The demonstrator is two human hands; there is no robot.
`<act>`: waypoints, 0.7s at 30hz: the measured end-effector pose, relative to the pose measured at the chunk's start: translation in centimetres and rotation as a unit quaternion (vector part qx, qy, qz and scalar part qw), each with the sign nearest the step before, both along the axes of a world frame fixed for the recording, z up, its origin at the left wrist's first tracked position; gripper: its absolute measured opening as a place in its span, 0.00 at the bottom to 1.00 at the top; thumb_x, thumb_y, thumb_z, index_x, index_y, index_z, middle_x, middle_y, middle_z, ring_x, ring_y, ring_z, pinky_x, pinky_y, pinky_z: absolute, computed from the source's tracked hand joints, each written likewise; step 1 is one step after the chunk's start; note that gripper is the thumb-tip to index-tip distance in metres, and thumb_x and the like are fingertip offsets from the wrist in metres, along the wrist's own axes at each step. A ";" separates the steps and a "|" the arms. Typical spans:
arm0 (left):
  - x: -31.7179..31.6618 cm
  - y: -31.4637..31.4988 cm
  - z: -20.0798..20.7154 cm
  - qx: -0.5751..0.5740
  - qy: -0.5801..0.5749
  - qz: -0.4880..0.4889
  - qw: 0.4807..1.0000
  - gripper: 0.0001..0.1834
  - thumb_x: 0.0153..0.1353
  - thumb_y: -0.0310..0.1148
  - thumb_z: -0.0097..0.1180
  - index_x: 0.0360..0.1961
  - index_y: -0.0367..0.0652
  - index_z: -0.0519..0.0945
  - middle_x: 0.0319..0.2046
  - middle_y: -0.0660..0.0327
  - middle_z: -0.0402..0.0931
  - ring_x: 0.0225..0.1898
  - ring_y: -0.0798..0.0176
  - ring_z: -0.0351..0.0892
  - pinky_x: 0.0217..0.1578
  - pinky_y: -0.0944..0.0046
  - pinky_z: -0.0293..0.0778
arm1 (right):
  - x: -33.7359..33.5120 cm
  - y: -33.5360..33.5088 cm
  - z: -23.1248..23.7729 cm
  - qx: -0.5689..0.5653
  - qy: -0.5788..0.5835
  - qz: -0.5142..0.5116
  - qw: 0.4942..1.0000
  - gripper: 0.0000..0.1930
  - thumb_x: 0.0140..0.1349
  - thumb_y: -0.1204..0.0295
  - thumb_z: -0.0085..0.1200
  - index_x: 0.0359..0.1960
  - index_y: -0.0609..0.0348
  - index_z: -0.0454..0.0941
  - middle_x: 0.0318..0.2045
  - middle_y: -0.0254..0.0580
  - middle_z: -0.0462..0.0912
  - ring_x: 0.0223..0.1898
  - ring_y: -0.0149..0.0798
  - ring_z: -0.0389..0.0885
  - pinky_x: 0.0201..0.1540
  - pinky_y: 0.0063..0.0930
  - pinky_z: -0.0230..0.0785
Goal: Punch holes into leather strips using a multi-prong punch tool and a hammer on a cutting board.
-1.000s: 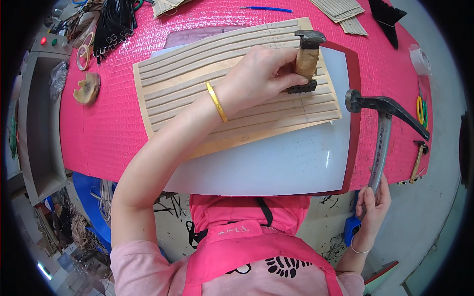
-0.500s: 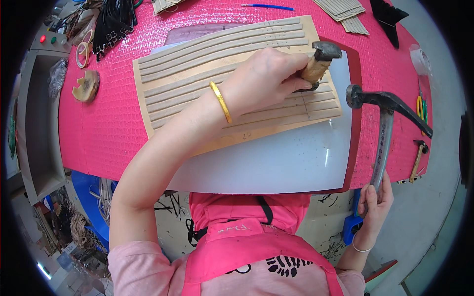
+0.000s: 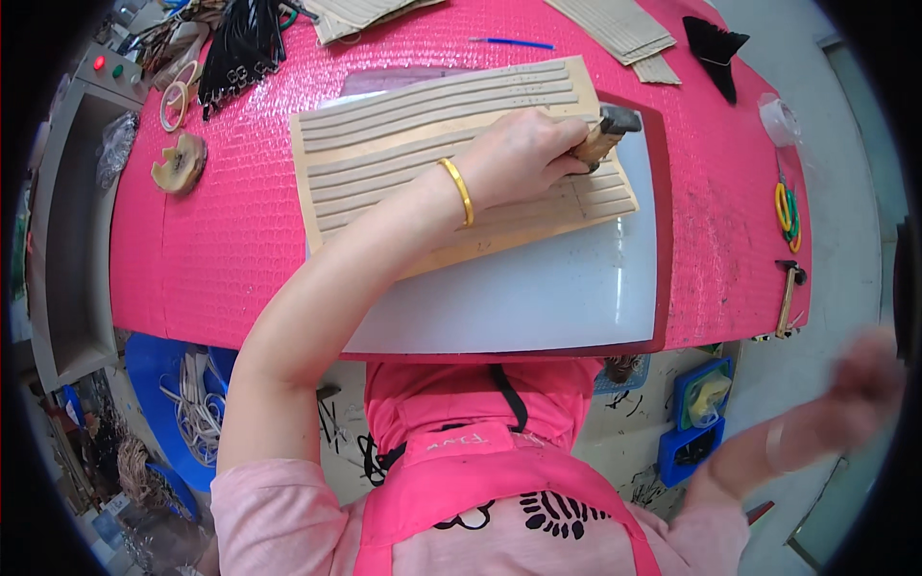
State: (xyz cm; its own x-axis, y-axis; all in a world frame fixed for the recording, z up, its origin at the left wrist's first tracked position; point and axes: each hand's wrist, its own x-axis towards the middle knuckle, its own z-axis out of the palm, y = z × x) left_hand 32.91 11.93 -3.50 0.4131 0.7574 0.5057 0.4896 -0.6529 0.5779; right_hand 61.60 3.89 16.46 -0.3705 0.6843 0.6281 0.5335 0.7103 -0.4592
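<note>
My left hand [image 3: 528, 158] is closed around a hand punch [image 3: 597, 144] with a tan wrapped grip and a dark metal top. Its lower end rests at the right part of a tan sheet [image 3: 447, 252] that carries several raised beige strips [image 3: 384, 158]. The sheet lies tilted on a white board [image 3: 499, 307], and my left hand covers part of it. Out to the far right, away from the table, my right hand [image 3: 869, 379] is smeared by motion. Its fingers and anything in them cannot be made out.
Pink covering spreads over the table [image 3: 221, 259]. Scissors [image 3: 788, 216], a small hammer [image 3: 789, 296] and a tape roll [image 3: 779, 120] lie along its right side. At the back are a blue pen [image 3: 519, 43] and strip sheets [image 3: 615, 29]. Blue bins [image 3: 693, 451] stand below.
My right hand has swung outward to the right, and the hammer it held no longer shows. My left hand stays closed on the punch. The whole view has shifted slightly.
</note>
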 end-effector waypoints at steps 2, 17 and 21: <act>0.1 0.1 0.0 -0.043 -0.001 0.019 0.999 0.10 0.47 0.33 0.58 0.24 0.40 0.70 0.19 0.52 0.73 0.24 0.47 0.74 0.27 0.52 0.69 | 1.3 -1.6 -3.9 -0.179 -0.103 -0.118 0.971 0.12 0.60 0.67 0.40 0.43 0.58 0.65 0.19 0.31 0.66 0.16 0.24 0.57 0.18 0.18 0.48; -1.2 -0.4 1.6 -0.194 -0.468 -0.044 0.861 0.08 0.55 0.24 0.53 0.36 0.32 0.75 0.32 0.61 0.78 0.31 0.70 0.77 0.28 0.70 0.74 | -1.4 -2.0 -13.5 -0.389 -0.080 -0.114 0.911 0.23 0.58 0.77 0.46 0.57 0.62 0.62 0.42 0.38 0.75 0.36 0.23 0.68 0.41 0.16 0.61; -0.5 -1.3 1.3 -0.237 -0.289 -0.015 0.927 0.08 0.52 0.25 0.56 0.32 0.33 0.75 0.28 0.56 0.77 0.27 0.68 0.76 0.26 0.68 0.72 | -0.3 -2.0 -14.1 -0.390 -0.085 -0.129 0.908 0.24 0.58 0.76 0.46 0.58 0.60 0.61 0.31 0.30 0.73 0.25 0.21 0.62 0.28 0.14 0.57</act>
State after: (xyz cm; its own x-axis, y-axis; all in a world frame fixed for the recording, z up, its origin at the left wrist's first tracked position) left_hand 32.42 10.63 -2.18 0.2005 0.9439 0.2623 -0.0052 -0.2667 0.9638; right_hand 61.26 1.94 2.38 -0.1817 0.9740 -0.1354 0.7463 0.0469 -0.6640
